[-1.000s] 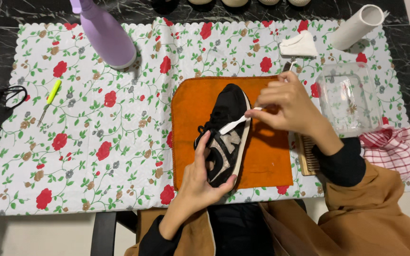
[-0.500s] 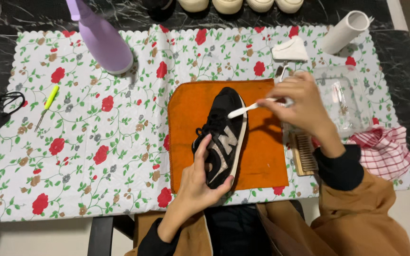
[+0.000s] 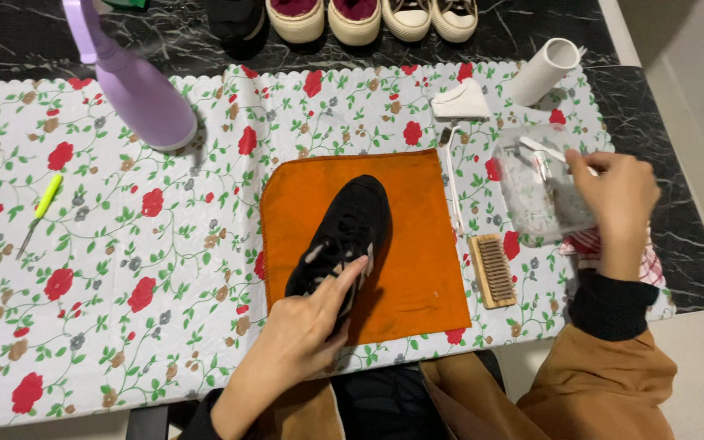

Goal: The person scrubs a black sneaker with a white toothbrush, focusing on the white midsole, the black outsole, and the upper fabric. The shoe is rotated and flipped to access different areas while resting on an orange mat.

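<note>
A black sneaker (image 3: 352,224) lies on an orange cloth (image 3: 417,261) in the middle of a floral tablecloth. My left hand (image 3: 307,326) grips the sneaker at its heel end, fingers over the side. My right hand (image 3: 617,195) is off to the right, holding a white toothbrush (image 3: 547,151) whose head reaches into a clear plastic container (image 3: 535,183). The hand partly covers the container's right side.
A wooden brush (image 3: 492,270) and a thin white tool (image 3: 452,183) lie right of the cloth. A lilac bottle (image 3: 136,90), white roll (image 3: 543,72), white block (image 3: 460,102), checked rag (image 3: 645,265), yellow-handled tool (image 3: 42,204) and a row of shoes (image 3: 352,16) surround it.
My right hand has carried the toothbrush off the sneaker and rightward to the clear container. My left hand stays on the sneaker, which now lies flatter on the cloth.
</note>
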